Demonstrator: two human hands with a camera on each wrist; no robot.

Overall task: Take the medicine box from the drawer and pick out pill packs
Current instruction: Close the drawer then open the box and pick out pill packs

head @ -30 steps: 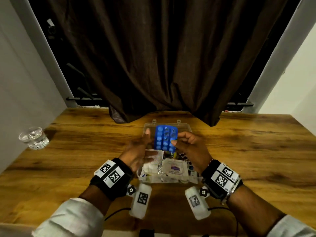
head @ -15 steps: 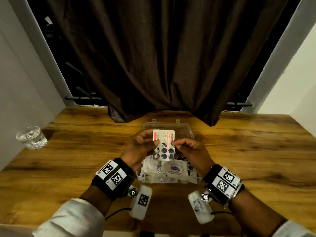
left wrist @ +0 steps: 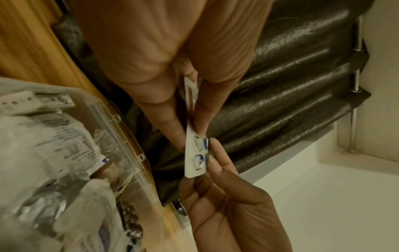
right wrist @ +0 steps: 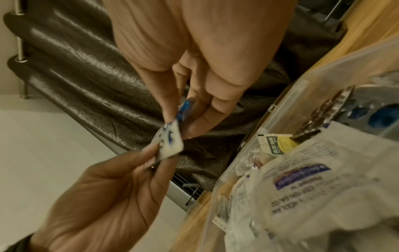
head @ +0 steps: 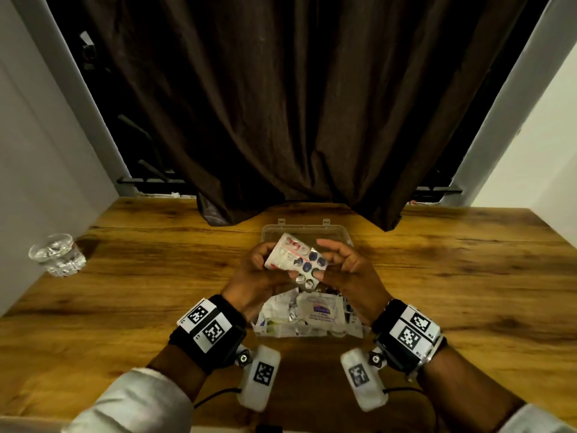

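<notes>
- glass far left on table, well apart, low risk
- left hand pinches pill pack at its left end, tilted, above the open medicine box
- right hand fingertips pinch the pack's right edge; thin two-sided pinch, could slip and drop back into the box clutter

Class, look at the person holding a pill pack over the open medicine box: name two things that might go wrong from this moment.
1. Both the left hand and right hand pinch the pill pack only at its edges, tilted; it may slip back into the cluttered medicine box.
2. The glass stands near the table edge by the wall; a wide sweep of the left arm might knock it over.
</notes>
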